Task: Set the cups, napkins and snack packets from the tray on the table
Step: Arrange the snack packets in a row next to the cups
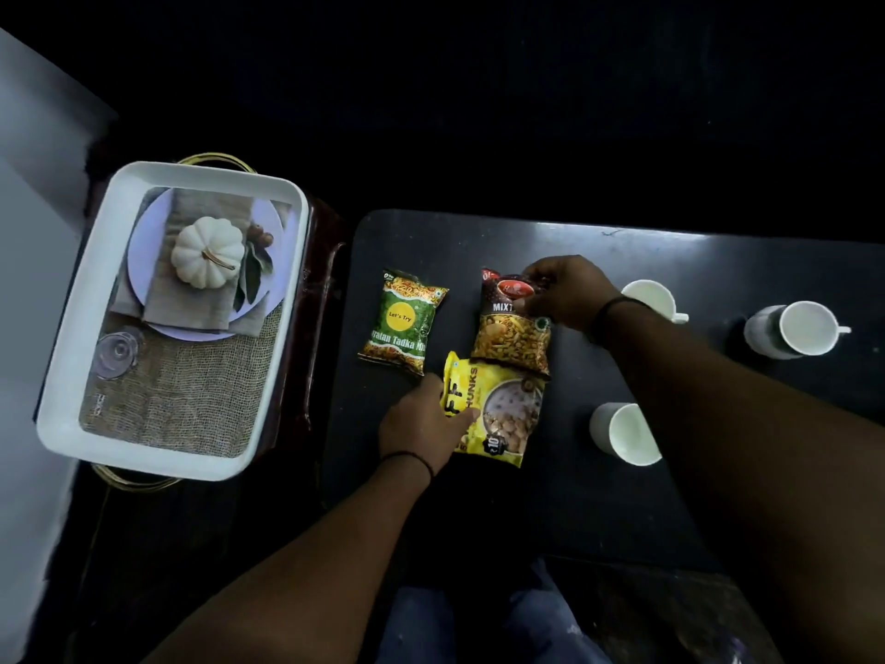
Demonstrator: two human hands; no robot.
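Observation:
Three snack packets lie on the black table (598, 496). A green packet (401, 322) lies alone at the left. My left hand (421, 424) grips the left edge of a yellow packet (503, 414). My right hand (565, 292) pinches the top of a red-brown mixture packet (510, 335), whose lower end overlaps the yellow one. Three white cups stand to the right: one (646, 297) partly behind my right wrist, one (797, 330) further right, one (622, 436) nearer me. The white tray (62, 390) sits at the left on a separate dark surface, with a printed pumpkin picture on its floor.
The tray has gold handles at its far and near ends. A grey wall or floor strip runs along the far left. My knees in blue jeans (479, 625) show below the table's near edge.

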